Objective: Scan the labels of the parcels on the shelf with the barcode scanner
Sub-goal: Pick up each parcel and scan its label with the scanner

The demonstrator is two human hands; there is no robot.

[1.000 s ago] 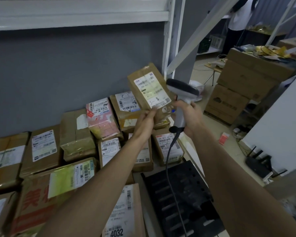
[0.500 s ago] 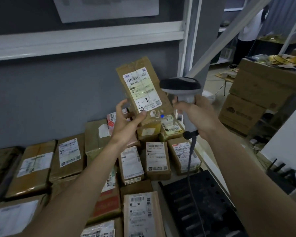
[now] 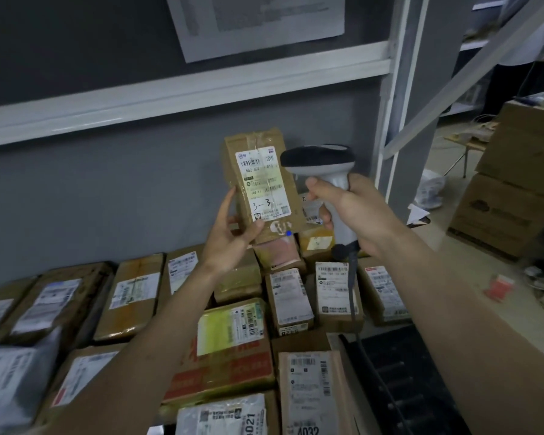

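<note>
Head view: left grip [image 3: 230, 237] closed on the lower end of one parcel [image 3: 261, 183], thumb on the front face, fingers behind, label [image 3: 263, 183] turned toward the camera. Right grip [image 3: 349, 211] wrapped around the scanner [image 3: 319, 161] handle, head just right of the label's top and nearly touching the parcel's edge; cable hanging down from the handle's base. Blue dot seen low on the parcel, below the label, so probably aimed off the barcode and this scan not yet finished. Held well above the shelf [image 3: 336, 339], in front of the grey wall, below the white beam [image 3: 182, 89]. Plenty of parcels left lying label-up below; impossible to tell which were already scanned. Open room above the pile and to the left; upright post [image 3: 399, 98] close at the right, behind the scanner. Black tray [image 3: 399, 381] at lower right.
</note>
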